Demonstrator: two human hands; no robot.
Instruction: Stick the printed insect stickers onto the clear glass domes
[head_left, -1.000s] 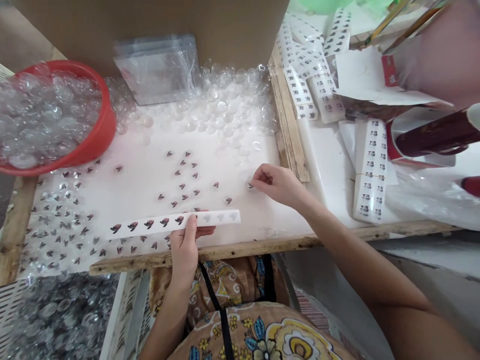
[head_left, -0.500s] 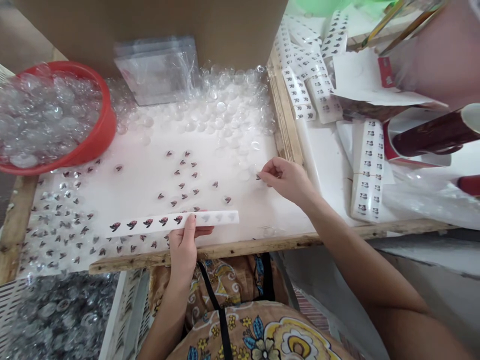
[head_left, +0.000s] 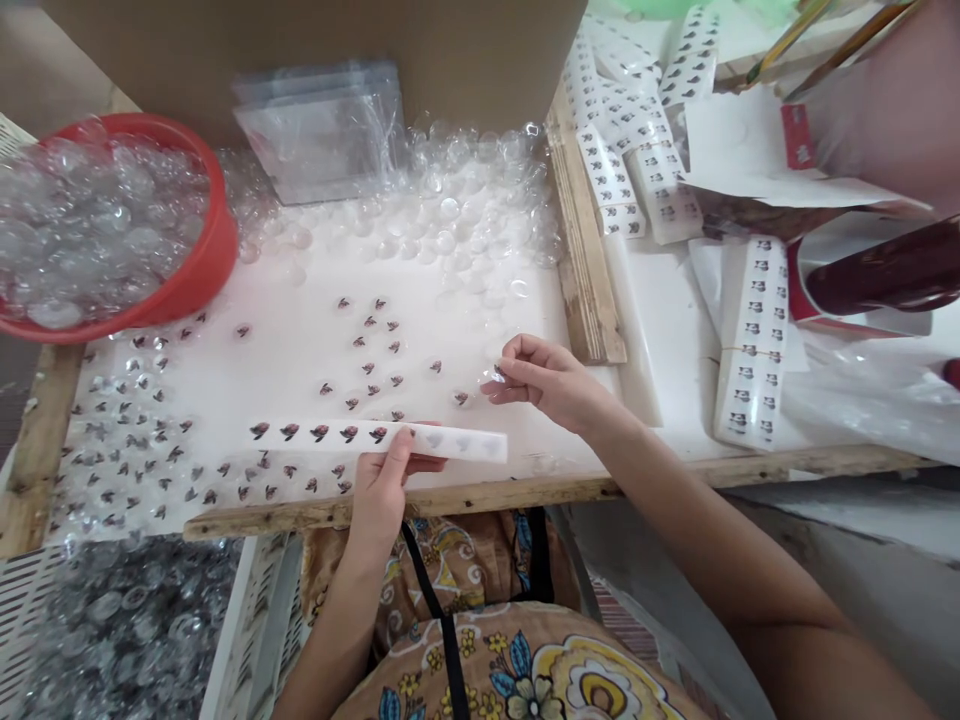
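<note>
My left hand (head_left: 384, 480) pinches a white sticker strip (head_left: 300, 434) between thumb and fingers near the table's front edge. Small dark-and-red printed figures line its left part; the right part shows only faint marks. My right hand (head_left: 544, 378), right of the strip and just above the white surface, has thumb and index finger closed on a small clear disc (head_left: 495, 376) with a dark figure. Similar discs with figures (head_left: 373, 390) lie scattered on the white tabletop (head_left: 300, 350), and many more are at the left. Plain clear discs (head_left: 465, 215) are heaped towards the back.
A red basin (head_left: 225, 240) full of clear discs stands at the left. Plastic bags (head_left: 322, 140) lean on a cardboard box (head_left: 450, 60). Wooden rails (head_left: 592, 290) edge the surface. Sticker sheets (head_left: 754, 340) and a dark red mug (head_left: 877, 270) are at the right; a crate of discs is below left.
My right hand has lifted off the surface and moved slightly left, with a disc in its fingers. The strip in my left hand has shifted right and tilted down at its right end.
</note>
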